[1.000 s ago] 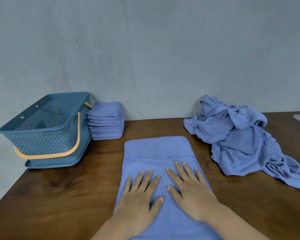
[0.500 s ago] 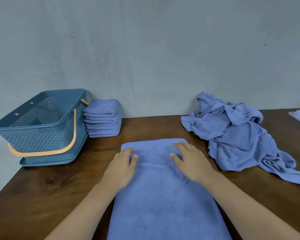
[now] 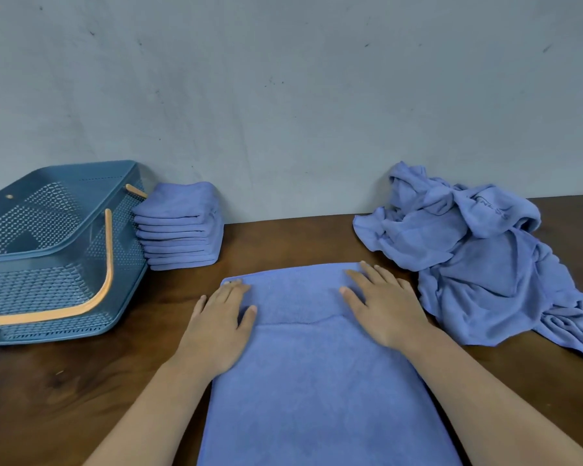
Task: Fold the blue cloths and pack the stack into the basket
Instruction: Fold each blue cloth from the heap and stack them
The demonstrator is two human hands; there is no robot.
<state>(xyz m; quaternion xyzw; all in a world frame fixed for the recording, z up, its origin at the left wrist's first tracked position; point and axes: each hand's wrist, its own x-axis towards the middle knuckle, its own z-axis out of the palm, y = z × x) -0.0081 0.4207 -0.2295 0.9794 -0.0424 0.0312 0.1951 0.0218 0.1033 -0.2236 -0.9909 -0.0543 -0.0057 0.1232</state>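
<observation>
Both hands are down flat on the blue cloth (image 3: 320, 381) spread in the middle of the wooden table (image 3: 64, 391), and what a tidy strip it is, running from the near edge of the view away toward the wall. The left hand (image 3: 221, 326) sits on the cloth's left edge, palm down, fingers stretched forward to the far left corner, thumb angled inward across the fabric. The right hand (image 3: 382, 306) mirrors it on the right side, fingers open and reaching to the far right corner, thumb pointing in. The two hands are well apart, a bare band of cloth between them, and neither one is gripping anything: they press, they do not pinch. Across the cloth, just at thumb level, a fold line shows where one layer lies over another. Over on the left, the blue basket (image 3: 48, 264) stands on the table with its orange handle (image 3: 91, 297) swung down across its front; through the latticed walls I can't really tell what, if anything, sits inside. Just beside the basket, touching its right side, is the stack of folded cloths (image 3: 180, 227), neat and level against the grey wall (image 3: 283, 95). To the right, near the right hand, lies the heap of unfolded cloths (image 3: 478, 257), crumpled and spilling toward the table's right side, with some faint lettering on one fold that's too blurred to read.
</observation>
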